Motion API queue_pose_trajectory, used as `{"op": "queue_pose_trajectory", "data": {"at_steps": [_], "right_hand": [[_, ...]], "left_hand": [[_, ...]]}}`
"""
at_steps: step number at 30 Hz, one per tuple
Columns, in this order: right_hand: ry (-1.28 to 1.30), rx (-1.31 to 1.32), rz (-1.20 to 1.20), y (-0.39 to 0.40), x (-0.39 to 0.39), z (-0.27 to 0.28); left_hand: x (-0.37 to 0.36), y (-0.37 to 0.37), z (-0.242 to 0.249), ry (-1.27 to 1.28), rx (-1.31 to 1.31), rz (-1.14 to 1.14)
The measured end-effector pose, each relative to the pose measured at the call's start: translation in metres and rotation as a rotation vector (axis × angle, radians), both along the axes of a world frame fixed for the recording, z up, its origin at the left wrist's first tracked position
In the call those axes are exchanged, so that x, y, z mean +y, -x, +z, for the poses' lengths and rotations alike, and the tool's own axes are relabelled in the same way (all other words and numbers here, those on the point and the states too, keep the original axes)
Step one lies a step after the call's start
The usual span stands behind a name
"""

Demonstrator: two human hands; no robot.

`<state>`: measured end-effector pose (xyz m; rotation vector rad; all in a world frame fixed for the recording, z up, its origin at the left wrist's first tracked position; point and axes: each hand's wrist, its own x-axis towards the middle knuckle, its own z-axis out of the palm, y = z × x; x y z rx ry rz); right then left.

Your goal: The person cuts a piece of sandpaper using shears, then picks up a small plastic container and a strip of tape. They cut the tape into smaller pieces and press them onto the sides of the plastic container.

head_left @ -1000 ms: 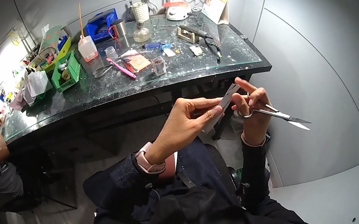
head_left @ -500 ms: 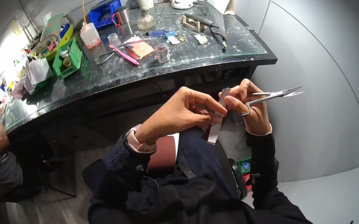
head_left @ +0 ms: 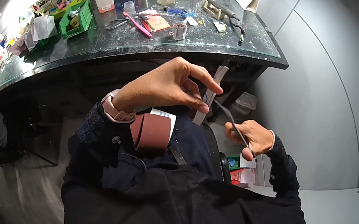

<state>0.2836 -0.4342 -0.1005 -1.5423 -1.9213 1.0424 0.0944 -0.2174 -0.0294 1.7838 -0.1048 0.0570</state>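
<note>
Strip (head_left: 209, 96) pinched, scissors (head_left: 235, 128) at lower edge.

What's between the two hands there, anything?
In the head view, scissors bridge them: held by the right hand, blades reaching up to the grey strip pinched by the left hand.

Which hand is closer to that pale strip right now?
Left. The left hand pinches the pale strip between its fingertips. The right hand sits lower, gripping scissors whose tips reach up to the strip.
</note>
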Motion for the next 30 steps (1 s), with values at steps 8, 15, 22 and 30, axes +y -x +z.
{"op": "queue_pose_trajectory", "data": {"at_steps": [8,15,22,30], "right_hand": [[0.046,0.012,0.054,0.006,0.008,0.009],[0.100,0.062,0.069,0.009,0.009,0.001],[0.127,0.101,0.042,0.010,0.003,-0.016],[0.085,0.010,0.084,0.008,0.000,-0.032]], "left_hand": [[-0.009,-0.012,-0.015,0.082,0.085,-0.211],[-0.014,-0.016,-0.023,0.100,0.049,-0.237],[-0.015,-0.014,-0.027,0.061,0.054,-0.236],[-0.020,-0.014,-0.040,0.081,0.073,-0.237]]}}
